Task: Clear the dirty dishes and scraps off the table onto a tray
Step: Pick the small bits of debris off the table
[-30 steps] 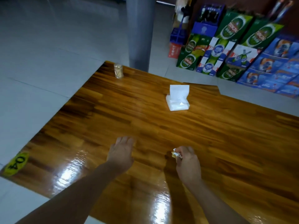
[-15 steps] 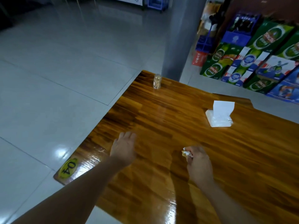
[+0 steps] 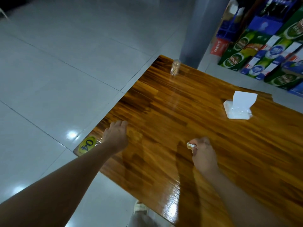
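My right hand point(image 3: 204, 155) hovers over the glossy wooden table point(image 3: 180, 115) and grips a small crumpled white scrap of tissue point(image 3: 191, 145) that sticks out past the thumb side. My left hand point(image 3: 116, 136) is over the table's left edge, fingers loosely curled and holding nothing. No tray and no dishes are in view.
A white napkin pack point(image 3: 238, 106) sits at the right, and a clear toothpick jar point(image 3: 175, 67) stands near the far corner. A yellow "04" sticker point(image 3: 86, 144) marks the near left corner. Grey pillar point(image 3: 198, 30) and stacked drink cartons point(image 3: 268, 51) stand behind; tiled floor lies to the left.
The view has swung left and the table has shifted right in frame. My left hand has moved toward the table's left edge; my right hand still holds the scrap.
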The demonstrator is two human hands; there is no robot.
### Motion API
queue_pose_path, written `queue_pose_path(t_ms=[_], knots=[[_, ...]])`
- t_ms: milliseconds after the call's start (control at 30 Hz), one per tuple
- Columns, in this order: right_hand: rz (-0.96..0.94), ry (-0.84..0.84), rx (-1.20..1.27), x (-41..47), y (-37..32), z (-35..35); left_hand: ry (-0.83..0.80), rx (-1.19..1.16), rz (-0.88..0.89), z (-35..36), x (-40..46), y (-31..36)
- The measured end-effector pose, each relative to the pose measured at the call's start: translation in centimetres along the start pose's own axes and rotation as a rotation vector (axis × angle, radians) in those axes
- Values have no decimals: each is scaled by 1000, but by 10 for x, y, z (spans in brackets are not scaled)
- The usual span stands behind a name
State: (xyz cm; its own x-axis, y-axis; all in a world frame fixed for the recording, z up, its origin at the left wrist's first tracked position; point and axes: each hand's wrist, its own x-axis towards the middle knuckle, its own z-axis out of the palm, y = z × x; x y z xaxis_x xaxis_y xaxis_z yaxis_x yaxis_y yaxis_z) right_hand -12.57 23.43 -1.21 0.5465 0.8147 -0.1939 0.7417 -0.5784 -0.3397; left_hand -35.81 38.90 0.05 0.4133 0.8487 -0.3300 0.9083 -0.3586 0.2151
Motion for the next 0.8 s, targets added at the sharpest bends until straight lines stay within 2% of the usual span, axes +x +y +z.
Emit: queue_pose_path(t_ms=[333,633,800], knots=[[211,157,30,-23,52,-26,-75,9,155,16,-10,52],[333,257,34,-58,142,-62,-181,102,296,36,-22,156],[355,276,83,-62,183,-81,-128,148,336,41,-28,213]])
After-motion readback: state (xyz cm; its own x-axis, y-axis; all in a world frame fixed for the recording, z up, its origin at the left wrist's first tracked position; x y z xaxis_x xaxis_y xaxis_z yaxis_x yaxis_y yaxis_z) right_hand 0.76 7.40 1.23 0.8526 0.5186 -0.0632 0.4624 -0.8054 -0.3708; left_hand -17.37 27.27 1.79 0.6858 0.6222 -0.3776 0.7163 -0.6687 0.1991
